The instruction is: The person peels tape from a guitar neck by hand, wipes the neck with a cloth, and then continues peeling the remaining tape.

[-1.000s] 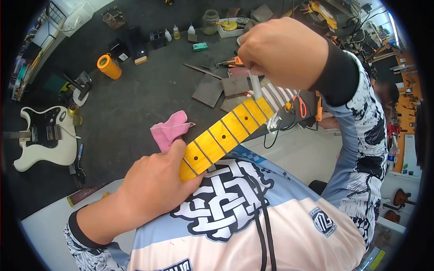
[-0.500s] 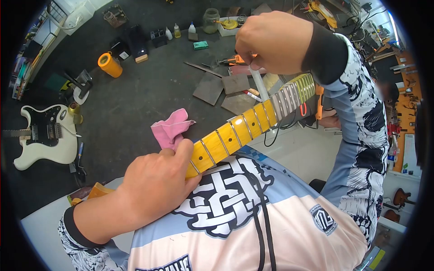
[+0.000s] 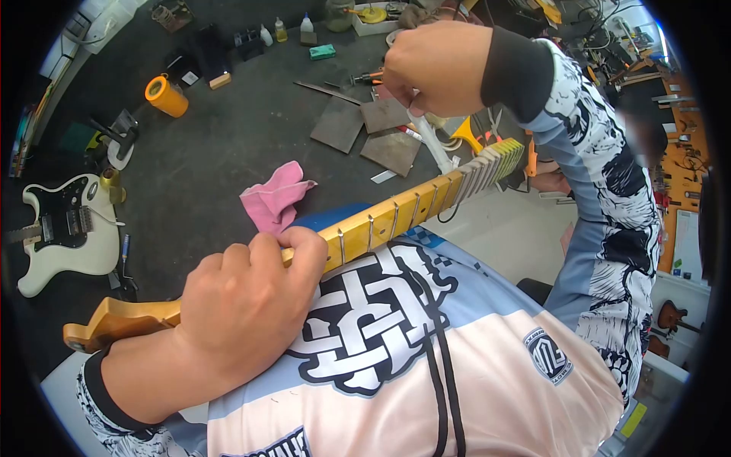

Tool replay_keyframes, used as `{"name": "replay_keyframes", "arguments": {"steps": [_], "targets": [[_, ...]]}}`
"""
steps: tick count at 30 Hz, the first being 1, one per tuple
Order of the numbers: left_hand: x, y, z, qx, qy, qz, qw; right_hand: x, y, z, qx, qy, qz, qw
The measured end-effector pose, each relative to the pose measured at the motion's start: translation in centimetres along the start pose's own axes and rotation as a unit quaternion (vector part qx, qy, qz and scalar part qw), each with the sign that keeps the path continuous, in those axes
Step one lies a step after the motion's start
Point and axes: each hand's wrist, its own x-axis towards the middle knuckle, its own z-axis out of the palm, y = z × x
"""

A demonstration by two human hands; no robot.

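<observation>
My left hand is wrapped round a yellow maple guitar neck, near its headstock. The neck slants up to the right across my front, its fretboard tilted away from facing me. Pale tape strips cover the spaces between the frets at the far end, turning yellowish-green towards the tip. Above that end, my right hand is closed in a pinch on a whitish tape strip, which runs down to the neck at the edge of the covered part. My right fingertips are partly hidden.
On the dark bench lie a pink cloth, several flat metal plates and an orange container. A white guitar body lies at left. Part of another person's hand appears beyond the neck's far end.
The neck has rolled, so the fretboard shows narrower and the headstock is now in view at left. My right hand still pinches the strip, and the bench appears shifted slightly left.
</observation>
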Motion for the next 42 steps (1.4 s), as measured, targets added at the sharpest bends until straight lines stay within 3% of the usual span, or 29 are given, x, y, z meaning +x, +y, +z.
{"name": "replay_keyframes", "arguments": {"steps": [3,6,9,15,21,24,27,29,31,33,36,37,39,41,42], "targets": [[0.3,-0.6,0.2,0.039,0.112,0.028,0.993,-0.1,0.4,0.5,0.021,-0.029,0.016,0.999],[0.1,-0.8,0.1,0.042,0.123,0.031,0.991,0.4,0.3,1.5,0.041,-0.053,0.039,0.997],[-0.1,-0.6,-0.5,0.038,0.061,0.021,0.997,0.5,0.7,2.7,0.082,-0.02,0.025,0.996],[0.6,-0.5,0.1,0.077,0.092,0.04,0.992,0.9,0.2,3.9,0.079,-0.043,0.046,0.995],[0.6,-0.6,0.3,0.093,0.093,0.041,0.99,0.9,0.6,6.1,0.048,0.012,0.05,0.998],[0.6,-0.8,0.4,0.071,0.078,0.039,0.994,2.0,2.9,7.6,0.059,0.119,0.099,0.986],[0.9,-1.8,0.8,0.002,0.028,0.015,1.0,0.0,6.3,5.6,0.096,0.175,0.079,0.977],[1.2,-3.1,1.2,-0.114,-0.038,-0.05,0.992,-3.0,7.0,4.6,0.125,0.282,0.118,0.944],[1.0,-4.7,2.5,-0.175,-0.064,-0.101,0.977,-6.2,6.4,5.3,-0.005,0.357,0.237,0.904],[0.8,-6.4,4.5,-0.241,-0.126,-0.181,0.945,-9.1,9.7,10.8,-0.059,0.41,0.227,0.882],[-0.5,-8.3,8.2,-0.358,-0.163,-0.261,0.882,-10.7,6.6,18.8,-0.052,0.424,0.342,0.837],[-1.5,-8.3,10.0,-0.417,-0.158,-0.288,0.847,-10.9,6.0,23.0,-0.101,0.435,0.323,0.834],[-0.9,-7.8,10.6,-0.531,-0.161,-0.336,0.762,-9.6,2.8,29.7,-0.042,0.359,0.376,0.853],[-0.1,-6.8,9.8,-0.629,-0.171,-0.379,0.657,-7.7,0.8,37.2,0.026,0.353,0.375,0.857],[-0.1,-6.9,10.4,-0.639,-0.168,-0.356,0.66,-6.8,-0.2,39.2,0.08,0.334,0.382,0.858]]}}
